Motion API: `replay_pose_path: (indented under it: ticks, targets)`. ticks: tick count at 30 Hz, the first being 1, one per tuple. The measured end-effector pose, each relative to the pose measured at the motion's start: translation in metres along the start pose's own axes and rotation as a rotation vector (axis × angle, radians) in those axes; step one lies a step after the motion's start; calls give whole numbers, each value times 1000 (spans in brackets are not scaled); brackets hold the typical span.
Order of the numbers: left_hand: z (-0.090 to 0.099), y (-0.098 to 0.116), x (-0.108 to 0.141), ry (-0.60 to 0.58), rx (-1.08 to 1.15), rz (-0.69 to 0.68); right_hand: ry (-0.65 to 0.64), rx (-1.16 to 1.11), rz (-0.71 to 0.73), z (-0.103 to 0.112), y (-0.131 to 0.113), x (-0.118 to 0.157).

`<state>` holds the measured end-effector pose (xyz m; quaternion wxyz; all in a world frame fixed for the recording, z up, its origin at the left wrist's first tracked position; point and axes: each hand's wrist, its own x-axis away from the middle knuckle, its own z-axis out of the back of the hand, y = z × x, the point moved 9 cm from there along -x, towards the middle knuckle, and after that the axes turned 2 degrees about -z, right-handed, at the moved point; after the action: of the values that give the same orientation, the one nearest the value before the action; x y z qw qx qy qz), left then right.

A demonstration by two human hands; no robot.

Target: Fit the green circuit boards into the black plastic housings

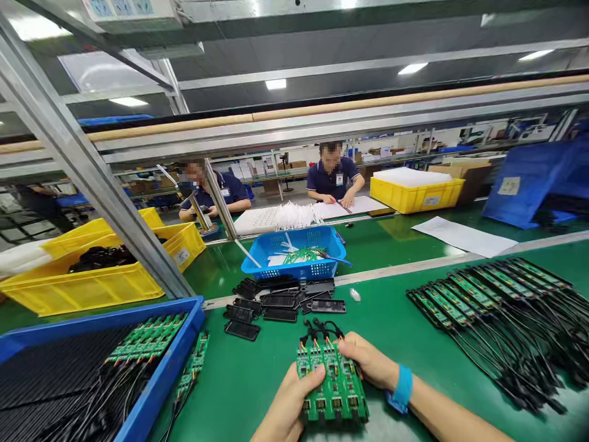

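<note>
A panel of several joined green circuit boards (pixel 332 383) is held up over the green table, with short wires and black connectors at its far end. My left hand (pixel 294 393) grips its left side, thumb on top. Around the upper right edge my right hand (pixel 365 359) is closed, a blue band on that wrist. Black plastic cases (pixel 280 301) lie in a loose pile just beyond the panel. Rows of boards in black cases with cables (pixel 488 291) are laid out to the right.
A blue tray (pixel 196 319) with boards and cables stands at left, a loose board strip (pixel 196 362) beside it. Behind the pile is a blue basket (pixel 294 269). Farther off are yellow bins (pixel 416 196), white sheets (pixel 464 236), a slanted metal post (pixel 101 172) and two people across the bench.
</note>
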<state>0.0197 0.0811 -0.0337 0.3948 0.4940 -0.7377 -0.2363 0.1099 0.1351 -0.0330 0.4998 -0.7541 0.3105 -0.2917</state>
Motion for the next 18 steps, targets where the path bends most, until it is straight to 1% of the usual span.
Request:
replay_pose_path:
  ticks: [3, 6, 9, 11, 13, 16, 18]
  targets:
    - [0, -9, -1, 21, 35, 46, 40, -54, -14, 3, 2, 1]
    - [-5, -15, -4, 7, 103, 56, 118, -149, -1, 5, 6, 1]
    - [-9, -19, -6, -1, 187, 57, 163, -234, 20, -2, 9, 0]
    - [-8, -20, -6, 18, 215, 58, 136, -252, 30, -11, 8, -2]
    - [-6, -16, -4, 19, 195, 37, 82, -232, 53, -19, 2, -2]
    - [-2, -9, -1, -10, 50, 12, -15, -148, 85, -22, -7, 0]
    - [1, -6, 0, -16, -79, -3, -59, -75, 80, -18, -9, 1]
